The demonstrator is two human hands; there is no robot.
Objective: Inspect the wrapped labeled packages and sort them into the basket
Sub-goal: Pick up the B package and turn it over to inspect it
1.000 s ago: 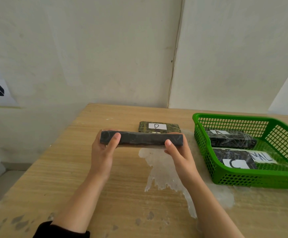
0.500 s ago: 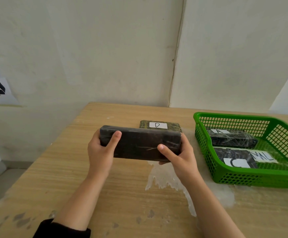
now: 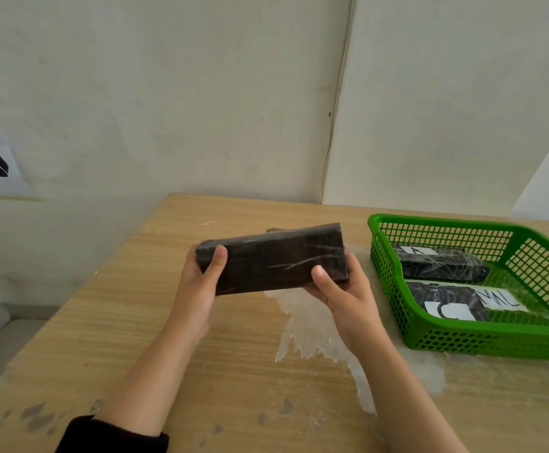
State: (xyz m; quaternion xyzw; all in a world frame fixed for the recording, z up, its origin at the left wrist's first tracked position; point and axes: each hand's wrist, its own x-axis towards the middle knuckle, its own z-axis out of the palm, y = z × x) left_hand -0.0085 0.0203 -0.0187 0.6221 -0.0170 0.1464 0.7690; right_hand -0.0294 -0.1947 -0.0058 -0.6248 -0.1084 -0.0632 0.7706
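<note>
Since a second before, I had turned the package (image 3: 274, 259) from edge-on to broad face toward me, right end tipped up, above the table (image 3: 135, 322). Beside it the basket (image 3: 482, 346) held two packages. My left hand (image 3: 198, 289) and right hand (image 3: 345, 289) gripped its ends, thumbs in front. No label showed; I judged another slow, two-handed turn was needed.
</note>
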